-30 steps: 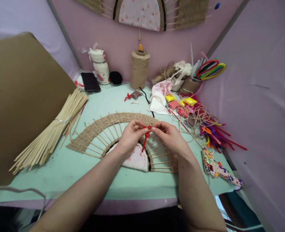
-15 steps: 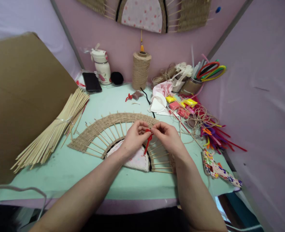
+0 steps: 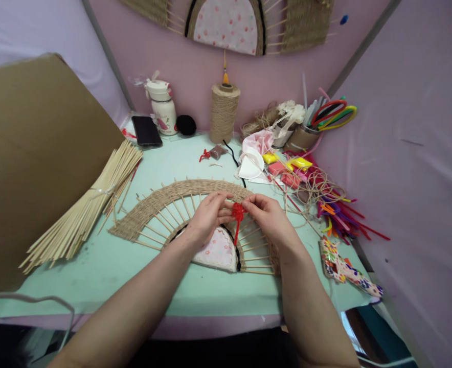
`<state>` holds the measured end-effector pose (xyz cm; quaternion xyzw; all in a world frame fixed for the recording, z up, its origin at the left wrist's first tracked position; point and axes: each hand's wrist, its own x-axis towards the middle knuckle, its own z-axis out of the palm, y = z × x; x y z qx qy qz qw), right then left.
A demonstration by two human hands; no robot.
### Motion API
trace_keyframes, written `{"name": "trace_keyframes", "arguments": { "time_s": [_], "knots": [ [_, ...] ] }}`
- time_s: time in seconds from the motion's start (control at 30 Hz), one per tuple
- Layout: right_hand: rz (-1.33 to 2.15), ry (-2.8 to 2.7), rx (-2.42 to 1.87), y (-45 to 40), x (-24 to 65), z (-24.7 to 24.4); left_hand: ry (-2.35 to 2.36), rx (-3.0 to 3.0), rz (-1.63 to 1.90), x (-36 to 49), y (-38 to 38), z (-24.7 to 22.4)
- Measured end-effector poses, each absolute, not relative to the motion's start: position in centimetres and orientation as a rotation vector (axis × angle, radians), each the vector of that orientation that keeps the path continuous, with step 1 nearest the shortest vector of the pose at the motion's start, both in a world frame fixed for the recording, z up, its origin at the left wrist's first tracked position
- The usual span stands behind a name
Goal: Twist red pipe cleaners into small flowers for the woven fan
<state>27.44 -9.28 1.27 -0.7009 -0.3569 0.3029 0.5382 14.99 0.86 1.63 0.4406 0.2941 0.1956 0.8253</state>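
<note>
A red pipe cleaner flower (image 3: 238, 210), its loops bunched at the top and a straight stem hanging down, is held above the woven fan. My right hand (image 3: 266, 212) pinches its right edge between thumb and fingertips. On the other side, my left hand (image 3: 210, 214) has curled fingers against the flower's left edge. Beneath both hands lies the fan (image 3: 160, 199), with a twine-woven outer band, bare sticks and a pink-spotted half-round centre (image 3: 216, 250) edged in black. My hands and forearms hide part of the fan.
A bundle of thin sticks (image 3: 84, 204) lies left, beside a cardboard sheet (image 3: 38, 143). Behind stand a bottle (image 3: 163, 110) and a twine cone (image 3: 224, 115). On the right are pipe cleaners (image 3: 337, 214), loose twine, scissors (image 3: 335, 112) in a holder and a flower-patterned glue gun (image 3: 348, 268).
The red flower has turned so more of its loops face me. My left thumb has shifted off its front, and the left fingers are straighter at its edge.
</note>
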Motion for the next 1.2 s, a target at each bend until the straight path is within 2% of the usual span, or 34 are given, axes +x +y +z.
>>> {"name": "trace_keyframes", "arguments": {
  "time_s": [0.3,0.43,0.67,1.03,1.2],
  "knots": [
    [0.754,-0.879,-1.660,-9.3,27.4,1.4,0.548,1.173,0.358,14.8,1.3,0.8],
    [0.702,-0.809,-1.669,-9.4,27.6,1.3,0.627,1.154,0.593,14.8,1.5,0.9],
    [1.058,-1.027,-1.681,-9.5,26.7,1.7,0.690,1.193,0.813,14.9,1.3,1.8],
    [0.981,-0.902,-1.674,-9.7,26.9,2.3,0.676,1.263,0.796,15.0,1.0,1.7],
    [0.760,-0.775,-1.619,-9.5,27.0,2.0,0.609,1.256,0.660,14.9,0.6,1.9]
  ]
}}
